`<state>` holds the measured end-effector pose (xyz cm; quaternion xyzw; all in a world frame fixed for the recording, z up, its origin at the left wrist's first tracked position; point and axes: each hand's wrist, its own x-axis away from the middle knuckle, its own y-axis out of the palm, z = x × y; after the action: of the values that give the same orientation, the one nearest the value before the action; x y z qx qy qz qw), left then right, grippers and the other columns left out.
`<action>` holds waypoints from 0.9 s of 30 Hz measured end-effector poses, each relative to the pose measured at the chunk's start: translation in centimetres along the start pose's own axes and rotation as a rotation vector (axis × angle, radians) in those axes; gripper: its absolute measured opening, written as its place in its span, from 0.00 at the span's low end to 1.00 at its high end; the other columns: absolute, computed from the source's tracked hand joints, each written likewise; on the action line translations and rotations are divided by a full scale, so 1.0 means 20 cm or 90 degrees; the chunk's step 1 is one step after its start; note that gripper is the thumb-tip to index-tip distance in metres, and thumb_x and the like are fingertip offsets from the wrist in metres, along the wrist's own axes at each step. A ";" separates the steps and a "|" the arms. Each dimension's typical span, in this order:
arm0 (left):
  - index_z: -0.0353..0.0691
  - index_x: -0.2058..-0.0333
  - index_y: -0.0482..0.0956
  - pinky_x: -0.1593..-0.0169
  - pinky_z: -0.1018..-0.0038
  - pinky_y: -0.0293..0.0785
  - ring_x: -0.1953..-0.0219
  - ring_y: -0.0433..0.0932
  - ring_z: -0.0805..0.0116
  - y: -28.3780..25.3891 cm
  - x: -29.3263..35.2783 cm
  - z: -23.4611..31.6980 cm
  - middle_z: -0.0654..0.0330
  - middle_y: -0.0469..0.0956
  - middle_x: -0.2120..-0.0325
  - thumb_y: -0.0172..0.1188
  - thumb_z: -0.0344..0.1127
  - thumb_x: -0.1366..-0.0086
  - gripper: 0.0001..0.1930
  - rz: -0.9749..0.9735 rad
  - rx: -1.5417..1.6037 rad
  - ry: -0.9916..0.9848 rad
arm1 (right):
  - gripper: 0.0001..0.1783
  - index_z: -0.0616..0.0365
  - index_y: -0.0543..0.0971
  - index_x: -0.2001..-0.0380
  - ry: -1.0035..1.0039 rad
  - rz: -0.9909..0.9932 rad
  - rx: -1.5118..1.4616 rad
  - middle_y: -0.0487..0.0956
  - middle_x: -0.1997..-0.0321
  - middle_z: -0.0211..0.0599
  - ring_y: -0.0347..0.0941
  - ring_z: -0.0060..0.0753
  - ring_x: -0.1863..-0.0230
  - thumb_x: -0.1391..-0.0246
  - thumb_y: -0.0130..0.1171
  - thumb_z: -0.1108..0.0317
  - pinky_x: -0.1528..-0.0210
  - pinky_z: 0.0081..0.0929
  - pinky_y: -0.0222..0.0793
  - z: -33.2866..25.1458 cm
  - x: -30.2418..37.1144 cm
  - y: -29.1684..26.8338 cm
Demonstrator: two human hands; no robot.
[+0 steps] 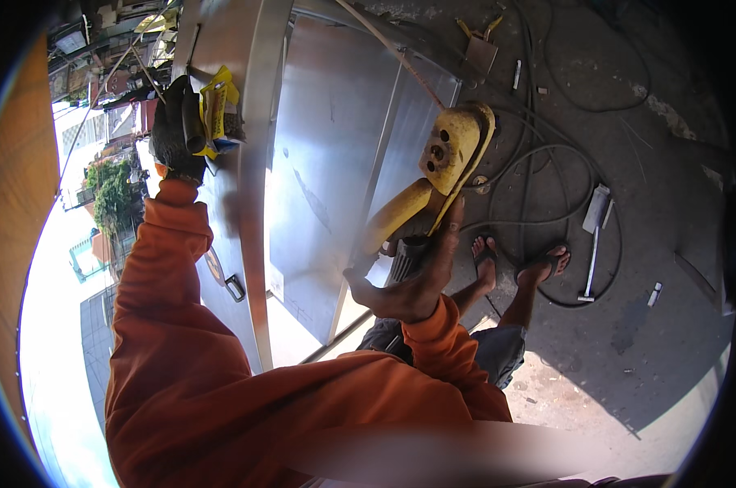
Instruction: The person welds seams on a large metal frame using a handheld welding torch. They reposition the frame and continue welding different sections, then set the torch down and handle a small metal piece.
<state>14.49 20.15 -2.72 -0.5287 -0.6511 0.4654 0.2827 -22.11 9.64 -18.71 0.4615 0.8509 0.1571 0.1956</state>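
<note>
My left hand [177, 134], in a dark glove, is at the upper left with its fingers curled against a crumpled yellow packet [218, 110] with blue and white marks. Packet and hand are at the edge of a shiny metal door-like panel [234, 187]. My bare right hand [417, 285] is wrapped round the dark handle of a worn yellow welding electrode holder [449, 150]. A long thin welding rod [392, 53] sticks out of the holder's jaws, slanting up and left across the metal. The rod's far end is cut off at the top.
A tall sheet-metal cabinet [323, 154] stands before me, with a small black handle [235, 288] on its side. Dark cables [583, 179] loop over the concrete floor near my sandalled feet [539, 264]. A long-handled metal tool [593, 244] lies at the right.
</note>
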 end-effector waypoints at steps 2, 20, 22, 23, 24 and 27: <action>0.37 0.40 0.71 0.43 0.58 0.76 0.42 0.74 0.44 -0.02 0.00 0.02 0.47 0.72 0.40 0.56 0.32 0.37 0.25 -0.006 -0.120 0.061 | 0.76 0.70 0.37 0.26 -0.015 0.006 0.015 0.72 0.49 0.50 0.74 0.31 0.59 0.71 0.79 0.69 0.69 0.21 0.73 0.00 -0.01 0.00; 0.33 0.40 0.70 0.41 0.55 0.75 0.42 0.74 0.42 0.09 0.05 -0.09 0.46 0.73 0.40 0.56 0.31 0.36 0.25 0.036 0.131 -0.036 | 0.73 0.74 0.37 0.27 -0.058 -0.012 0.051 0.69 0.45 0.58 0.75 0.34 0.64 0.65 0.78 0.66 0.73 0.21 0.71 0.01 -0.02 -0.01; 0.32 0.41 0.70 0.41 0.55 0.75 0.42 0.75 0.42 0.08 0.05 -0.10 0.45 0.73 0.41 0.57 0.30 0.37 0.25 0.035 0.059 0.031 | 0.72 0.73 0.37 0.27 -0.098 0.003 0.075 0.70 0.46 0.57 0.75 0.33 0.65 0.65 0.78 0.66 0.74 0.20 0.71 0.02 -0.03 -0.01; 0.32 0.41 0.70 0.41 0.55 0.75 0.42 0.75 0.42 0.08 0.05 -0.10 0.45 0.73 0.41 0.57 0.30 0.37 0.25 0.046 0.080 0.050 | 0.72 0.72 0.38 0.27 -0.114 0.010 0.085 0.70 0.47 0.57 0.75 0.32 0.65 0.65 0.78 0.66 0.74 0.20 0.71 0.02 -0.03 -0.01; 0.32 0.41 0.70 0.41 0.55 0.75 0.42 0.75 0.42 0.08 0.05 -0.10 0.45 0.73 0.41 0.57 0.30 0.37 0.25 0.042 0.070 0.031 | 0.72 0.70 0.38 0.26 -0.120 0.015 0.090 0.70 0.47 0.56 0.75 0.31 0.66 0.65 0.78 0.66 0.74 0.20 0.71 0.03 -0.03 0.00; 0.32 0.43 0.71 0.42 0.55 0.76 0.43 0.75 0.42 0.06 0.04 -0.08 0.44 0.73 0.42 0.57 0.30 0.37 0.24 0.043 0.076 0.015 | 0.72 0.66 0.38 0.25 -0.054 0.000 0.045 0.71 0.48 0.53 0.74 0.29 0.67 0.63 0.79 0.63 0.74 0.20 0.71 0.03 -0.01 0.01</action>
<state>16.17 21.30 -3.32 -0.5381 -0.6004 0.5067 0.3054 -21.58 9.51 -19.17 0.4747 0.8468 0.1069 0.2150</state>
